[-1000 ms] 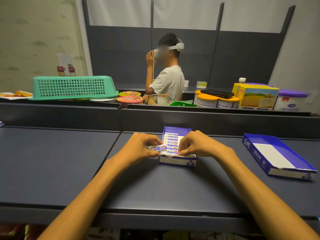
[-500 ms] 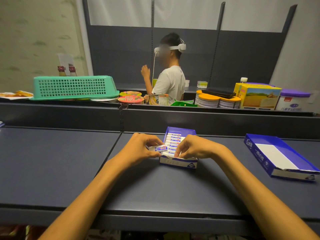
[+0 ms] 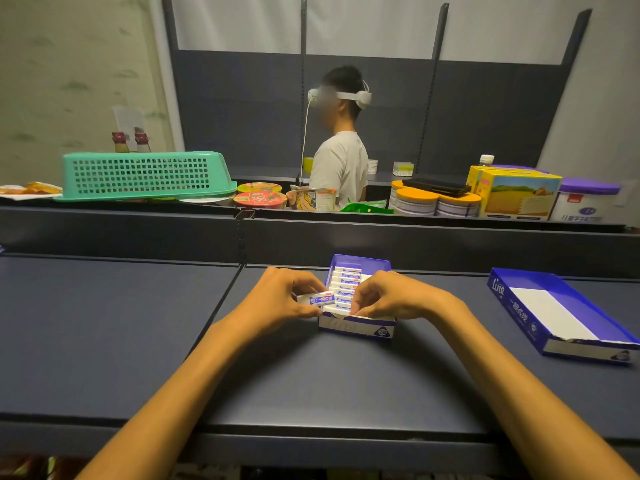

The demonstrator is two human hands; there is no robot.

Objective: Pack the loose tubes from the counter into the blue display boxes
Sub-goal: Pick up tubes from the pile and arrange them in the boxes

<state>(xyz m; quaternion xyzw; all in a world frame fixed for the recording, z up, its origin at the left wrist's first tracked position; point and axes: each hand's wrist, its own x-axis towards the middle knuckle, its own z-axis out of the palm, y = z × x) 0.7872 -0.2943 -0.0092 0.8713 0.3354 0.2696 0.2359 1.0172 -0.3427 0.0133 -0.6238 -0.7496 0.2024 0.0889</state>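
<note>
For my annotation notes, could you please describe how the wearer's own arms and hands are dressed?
Both forearms are bare, with no sleeve in view. The left hand and right hand wear no gloves, and no watch, ring or bracelet is visible. No cables or markings show on either arm.

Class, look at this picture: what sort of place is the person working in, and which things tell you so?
Probably a shop or stockroom: dark retail shelving, packaged goods such as instant noodle cups and milk powder tins, and a blue display box being filled.

Left hand [image 3: 280, 299] holds tube [image 3: 320, 299]; right hand [image 3: 388, 296] apparently pinches boxed tubes [image 3: 346, 280].
</note>
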